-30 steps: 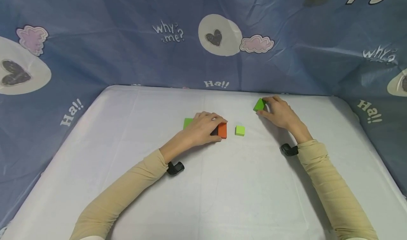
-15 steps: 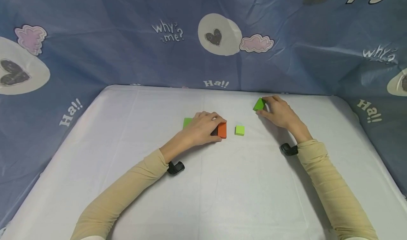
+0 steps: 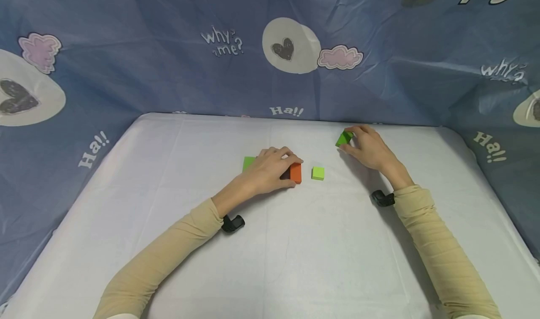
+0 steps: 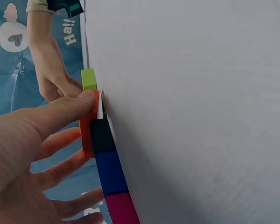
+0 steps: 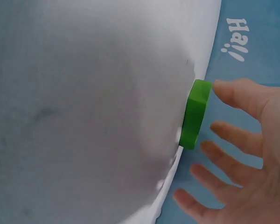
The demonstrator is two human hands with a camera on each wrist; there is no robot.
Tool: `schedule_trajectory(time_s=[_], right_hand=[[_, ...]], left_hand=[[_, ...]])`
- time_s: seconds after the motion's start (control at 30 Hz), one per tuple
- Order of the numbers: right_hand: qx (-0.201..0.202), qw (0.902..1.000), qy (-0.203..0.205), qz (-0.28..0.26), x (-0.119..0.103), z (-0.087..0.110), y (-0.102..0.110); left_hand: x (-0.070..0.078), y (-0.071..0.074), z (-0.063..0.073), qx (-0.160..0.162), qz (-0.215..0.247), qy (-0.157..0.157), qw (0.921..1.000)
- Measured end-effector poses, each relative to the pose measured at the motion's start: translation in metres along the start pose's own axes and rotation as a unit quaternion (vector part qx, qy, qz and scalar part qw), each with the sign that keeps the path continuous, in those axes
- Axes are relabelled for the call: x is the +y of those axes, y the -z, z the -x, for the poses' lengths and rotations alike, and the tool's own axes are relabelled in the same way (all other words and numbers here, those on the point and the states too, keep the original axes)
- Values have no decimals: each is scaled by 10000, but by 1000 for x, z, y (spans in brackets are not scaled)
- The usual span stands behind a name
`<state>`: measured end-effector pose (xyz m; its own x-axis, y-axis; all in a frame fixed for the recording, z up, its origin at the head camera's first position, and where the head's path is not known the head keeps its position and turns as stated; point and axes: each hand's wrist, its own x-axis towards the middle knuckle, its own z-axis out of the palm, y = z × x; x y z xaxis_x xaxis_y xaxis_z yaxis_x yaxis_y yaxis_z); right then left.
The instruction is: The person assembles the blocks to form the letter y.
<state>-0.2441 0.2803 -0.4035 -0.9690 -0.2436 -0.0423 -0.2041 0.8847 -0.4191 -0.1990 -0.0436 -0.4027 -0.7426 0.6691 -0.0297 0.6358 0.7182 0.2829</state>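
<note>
In the head view my left hand [image 3: 270, 171] grips an orange block [image 3: 296, 173] at its right end, thumb on the near side and fingers on the far side. The left wrist view shows a black block [image 4: 102, 135], a blue block [image 4: 111, 171] and a magenta block [image 4: 123, 208] in a row beside it. A light green block [image 3: 248, 163] pokes out behind the hand. Farther right, my right hand [image 3: 369, 146] has thumb and index finger on a green triangular block [image 5: 195, 114], its other fingers spread in the right wrist view.
Between the hands a small lime green cube [image 3: 318, 173] sits on the white-covered table [image 3: 320, 253]. A printed blue cloth [image 3: 168, 51] rises behind the table's far edge, close to the green triangular block.
My right index finger has shifted slightly over the green triangular block, which now shows a darker face. The left hand and orange block have edged very slightly right.
</note>
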Motion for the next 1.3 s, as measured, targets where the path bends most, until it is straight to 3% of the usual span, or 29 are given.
schedule_trajectory(time_s=[0.4,0.73,1.3], right_hand=[[357,9967,720,116,2,3,1],[472,9950,868,172,6,4,0],[133,9964,811,216,1,5,5]], left_hand=[[3,1,-2,5,310,-55,9995],[6,0,-7,69,357,-229,9991],[13,1,-18,159,353,-499,9980]])
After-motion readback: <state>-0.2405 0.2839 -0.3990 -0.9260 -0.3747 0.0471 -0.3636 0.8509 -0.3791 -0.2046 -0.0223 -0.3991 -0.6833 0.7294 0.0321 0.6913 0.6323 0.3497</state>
